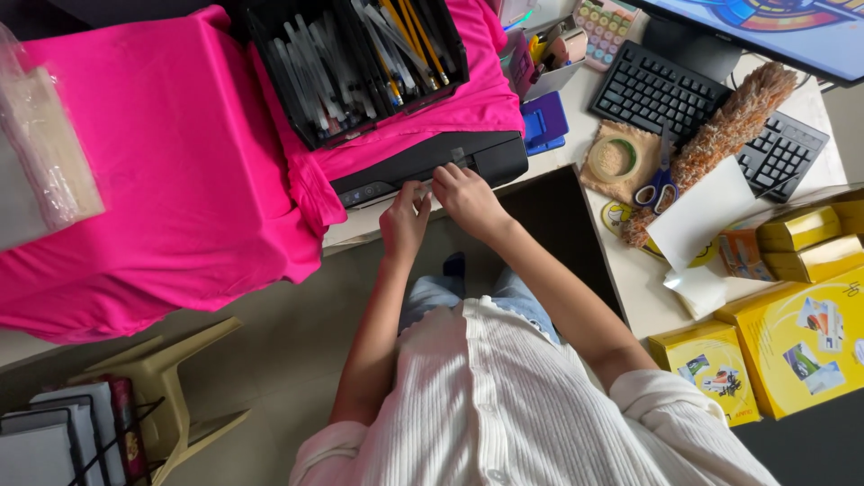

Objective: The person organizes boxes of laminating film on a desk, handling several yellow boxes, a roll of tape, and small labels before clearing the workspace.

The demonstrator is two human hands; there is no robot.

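1. A black printer (432,162) sits on the worktop (630,270) under a bright pink cloth (180,162), with only its front edge showing below the fabric
2. The left hand (404,221) touches the lower front lip of the printer, fingers bent and close together; whether they pinch anything I cannot tell
3. The right hand (468,196) rests just beside it on the same front edge, fingertips curled onto a small light strip there, perhaps the edge of a sheet or a tray; the grip itself is hidden
4. A black tray of pens (355,58) stands on top of the cloth, above the printer
5. The printer looks stiff, fairly heavy and smooth-sided, so its body would best be taken from below at both ends; the front flap seems thin and light and is likely to need a gentle pull at its middle lip
6. To the right lie a keyboard (702,108), a roll of tape (617,157), blue-handled scissors (660,184), a feather duster (720,135) and yellow boxes (792,333)
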